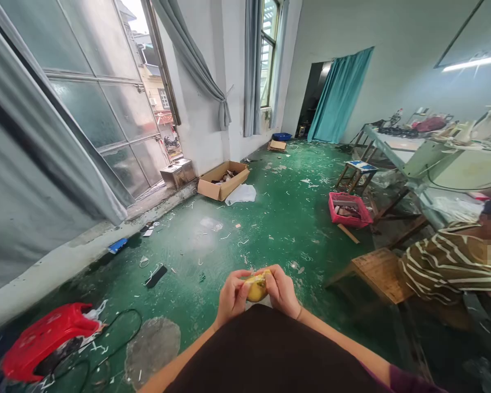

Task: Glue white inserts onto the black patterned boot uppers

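Note:
Between my two hands, close in front of my body, is a small rounded yellow fruit (pixel 257 289). Its top is uneven, with a paler patch and a dark spot; the exact kind cannot be made out. My left hand (pixel 232 297) grips its left side, thumb in front and fingers over the top. On the other side my right hand (pixel 281 289) pinches the upper right edge with thumb and bent fingers. Part of the fruit is hidden behind the fingers, and dark clothing covers the view just below it.
Scraps litter the green floor (pixel 278 218). An open cardboard box (pixel 216 190) lies near the left wall, a red plastic shell (pixel 49 341) with a cable at lower left. A pink basket (pixel 334 210) stands ahead right. A person in a striped shirt (pixel 445 262) sits at right beside worktables.

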### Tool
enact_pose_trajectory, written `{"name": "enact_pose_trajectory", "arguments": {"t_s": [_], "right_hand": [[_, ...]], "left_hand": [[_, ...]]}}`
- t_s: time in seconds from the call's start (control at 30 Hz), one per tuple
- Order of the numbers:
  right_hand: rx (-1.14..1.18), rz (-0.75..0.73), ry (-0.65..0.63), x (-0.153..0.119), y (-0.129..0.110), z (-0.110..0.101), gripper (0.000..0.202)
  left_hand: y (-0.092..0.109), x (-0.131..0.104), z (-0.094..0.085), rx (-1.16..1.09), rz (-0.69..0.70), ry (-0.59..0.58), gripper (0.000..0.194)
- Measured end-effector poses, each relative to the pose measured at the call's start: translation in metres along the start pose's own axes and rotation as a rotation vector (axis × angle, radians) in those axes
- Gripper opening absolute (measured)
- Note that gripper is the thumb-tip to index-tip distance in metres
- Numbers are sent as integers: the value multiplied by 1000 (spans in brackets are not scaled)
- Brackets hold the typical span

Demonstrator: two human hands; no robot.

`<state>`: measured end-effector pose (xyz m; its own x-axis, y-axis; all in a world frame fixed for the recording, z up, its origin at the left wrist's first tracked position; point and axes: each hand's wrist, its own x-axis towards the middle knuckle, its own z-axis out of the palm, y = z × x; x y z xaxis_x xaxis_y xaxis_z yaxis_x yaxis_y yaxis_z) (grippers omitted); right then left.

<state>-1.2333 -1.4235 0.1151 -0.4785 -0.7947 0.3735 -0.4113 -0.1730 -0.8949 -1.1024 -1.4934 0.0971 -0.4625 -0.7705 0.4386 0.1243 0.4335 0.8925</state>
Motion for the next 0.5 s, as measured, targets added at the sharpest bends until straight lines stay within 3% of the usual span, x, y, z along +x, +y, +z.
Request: {"name": "enact_pose_trajectory", "arguments": {"t_s": [0.13,0.3,0.4,0.5], "right_hand": [[314,219,114,10,-2,-1,42],[648,471,-4,29,-7,-11,48],[696,495,-117,49,-15,-26,45],[755,442,-230,69,-39,-51,38]], "left_hand": [[6,2,10,-125,-129,126,31],[17,15,11,-164,-170,185,33],[29,31,10,-162,-121,206,30],[61,54,10,-225,-6,172,20]]}}
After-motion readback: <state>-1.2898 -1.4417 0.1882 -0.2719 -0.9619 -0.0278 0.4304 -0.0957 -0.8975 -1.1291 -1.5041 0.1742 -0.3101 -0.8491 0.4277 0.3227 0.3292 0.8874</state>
